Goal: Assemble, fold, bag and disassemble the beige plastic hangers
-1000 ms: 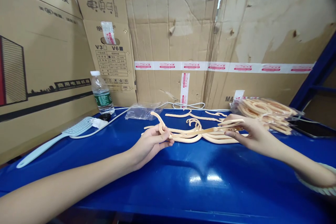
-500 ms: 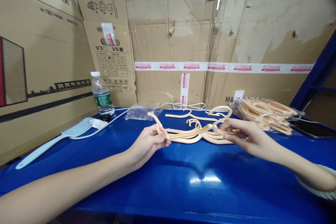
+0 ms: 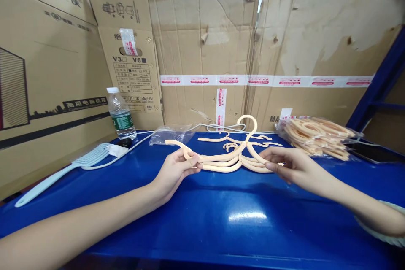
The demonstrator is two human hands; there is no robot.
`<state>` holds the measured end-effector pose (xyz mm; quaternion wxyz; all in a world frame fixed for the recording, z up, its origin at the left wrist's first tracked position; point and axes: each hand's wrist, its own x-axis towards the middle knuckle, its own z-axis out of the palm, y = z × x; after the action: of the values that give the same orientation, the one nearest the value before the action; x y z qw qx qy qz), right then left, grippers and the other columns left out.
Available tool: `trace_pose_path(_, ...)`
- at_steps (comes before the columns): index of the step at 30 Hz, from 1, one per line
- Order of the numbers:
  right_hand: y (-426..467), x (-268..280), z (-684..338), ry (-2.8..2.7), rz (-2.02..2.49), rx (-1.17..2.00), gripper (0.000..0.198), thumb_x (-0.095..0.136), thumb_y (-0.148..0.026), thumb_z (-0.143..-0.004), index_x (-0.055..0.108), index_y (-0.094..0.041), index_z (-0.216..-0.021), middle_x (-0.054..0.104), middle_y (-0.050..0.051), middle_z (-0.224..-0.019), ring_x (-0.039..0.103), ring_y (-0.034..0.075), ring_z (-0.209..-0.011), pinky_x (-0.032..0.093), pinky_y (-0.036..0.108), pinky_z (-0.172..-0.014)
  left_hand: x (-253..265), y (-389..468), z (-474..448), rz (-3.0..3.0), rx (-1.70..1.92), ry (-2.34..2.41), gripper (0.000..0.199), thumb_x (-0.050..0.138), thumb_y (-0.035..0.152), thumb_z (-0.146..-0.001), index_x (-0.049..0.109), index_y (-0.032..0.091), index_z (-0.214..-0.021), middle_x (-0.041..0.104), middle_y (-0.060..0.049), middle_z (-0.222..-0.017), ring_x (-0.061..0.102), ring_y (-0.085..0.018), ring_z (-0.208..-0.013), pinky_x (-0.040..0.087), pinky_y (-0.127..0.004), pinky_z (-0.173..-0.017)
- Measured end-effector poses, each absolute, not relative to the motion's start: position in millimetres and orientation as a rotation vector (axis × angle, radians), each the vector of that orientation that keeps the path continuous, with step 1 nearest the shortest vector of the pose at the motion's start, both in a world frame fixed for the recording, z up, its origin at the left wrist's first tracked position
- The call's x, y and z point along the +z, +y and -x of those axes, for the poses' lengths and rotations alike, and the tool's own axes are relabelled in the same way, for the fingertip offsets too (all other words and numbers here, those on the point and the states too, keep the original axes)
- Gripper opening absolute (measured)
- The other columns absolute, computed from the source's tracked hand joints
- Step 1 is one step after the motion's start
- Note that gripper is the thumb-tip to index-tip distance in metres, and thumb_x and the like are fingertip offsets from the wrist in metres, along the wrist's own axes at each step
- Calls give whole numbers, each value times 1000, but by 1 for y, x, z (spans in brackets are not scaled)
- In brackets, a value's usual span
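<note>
While the left hand (image 3: 177, 173) and right hand (image 3: 297, 169) each pinch one arm of a peach hanger (image 3: 247, 140) between them, a glossy blue table (image 3: 196, 219) lies beneath and cardboard panels (image 3: 202, 50) stand beyond. Left of and beyond the left hand, a carton (image 3: 134, 71) reads "V3" and "V6", the latter's checkbox filled; "MA" shows on the cardboard beyond the right hand. Compared with half a second earlier, the hanger's hook stands more upright, turned up between the hands.
</note>
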<state>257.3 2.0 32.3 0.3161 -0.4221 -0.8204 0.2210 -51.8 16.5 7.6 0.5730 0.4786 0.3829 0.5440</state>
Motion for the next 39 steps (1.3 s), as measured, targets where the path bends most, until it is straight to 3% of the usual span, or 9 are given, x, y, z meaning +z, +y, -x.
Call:
trace_pose_path(4, 7, 37, -264, -2078, 1140, 800, 35, 60, -50, -86, 61, -17, -96, 57, 1, -69, 51, 12, -46, 48, 23, -39, 10, 12, 49, -1258, 1187, 991, 24, 78, 33, -70, 66, 14, -75, 69, -6, -72, 66, -17, -68, 52, -27, -64)
trace_pose_path(7, 10, 40, -269, -2064, 1129, 741, 36, 63, -51, -84, 63, -17, -92, 59, 1, -71, 57, 14, -49, 52, 27, -45, 10, 3, 49, -1613, 1050, 1093, 34, 61, 41, -85, 61, 15, -62, 66, -6, -61, 60, -15, -50, 44, -26, -49)
trace_pose_path(9, 11, 41, -271, -2071, 1136, 703, 35, 62, -51, -85, 63, -17, -93, 61, 2, -74, 59, 14, -50, 53, 28, -49, 10, -6, 49, -1985, 928, 1091, 42, 52, 36, -90, 55, 17, -53, 59, -4, -50, 53, -13, -42, 37, -26, -47)
trace_pose_path(12, 10, 39, -271, -2118, 1143, 737, 33, 60, -50, -86, 62, -18, -96, 64, 5, -84, 62, 16, -56, 54, 29, -52, 7, -20, 49, -2628, 763, 805, 40, 52, 27, -91, 52, 20, -52, 52, -1, -47, 46, -12, -43, 29, -28, -48)
trace_pose_path(16, 8, 37, -269, -2239, 1235, 703, 26, 58, -43, -86, 62, -18, -92, 65, 4, -78, 62, 17, -60, 51, 27, -53, 4, -27, 48, -3091, 793, 364, 27, 53, 22, -88, 53, 21, -61, 52, -1, -51, 44, -15, -45, 21, -31, -45)
trace_pose_path(20, 7, 34, -268, -2373, 1332, 522, 18, 59, -35, -82, 65, -19, -84, 69, 4, -80, 62, 19, -69, 47, 27, -58, 6, -23, 46, -3218, 833, 399, 19, 48, 20, -89, 55, 18, -71, 58, -2, -60, 50, -15, -52, 29, -29, -46)
trace_pose_path(24, 9, 30, -270, -2514, 1317, 320, 13, 58, -29, -82, 67, -20, -77, 68, 2, -75, 60, 18, -65, 45, 28, -58, 6, -18, 47, -3178, 782, 581, 12, 49, 21, -90, 57, 18, -81, 64, -1, -73, 55, -15, -62, 37, -28, -54)
trace_pose_path(29, 10, 27, -269, -2606, 1239, 140, 8, 60, -19, -80, 67, -20, -76, 67, 3, -84, 61, 18, -74, 44, 28, -67, 3, -16, 50, -3126, 724, 763, 10, 50, 24, -90, 58, 19, -87, 65, -2, -80, 57, -17, -69, 42, -30, -63)
trace_pose_path(39, 19, 23, -271, -2541, 1396, 59, 7, 63, -15, -80, 65, -19, -74, 65, 2, -75, 56, 16, -65, 37, 25, -56, 2, -10, 50, -2964, 614, 1062, 20, 54, 31, -89, 58, 20, -104, 64, -7, -108, 59, -25, -98, 46, -40, -86)
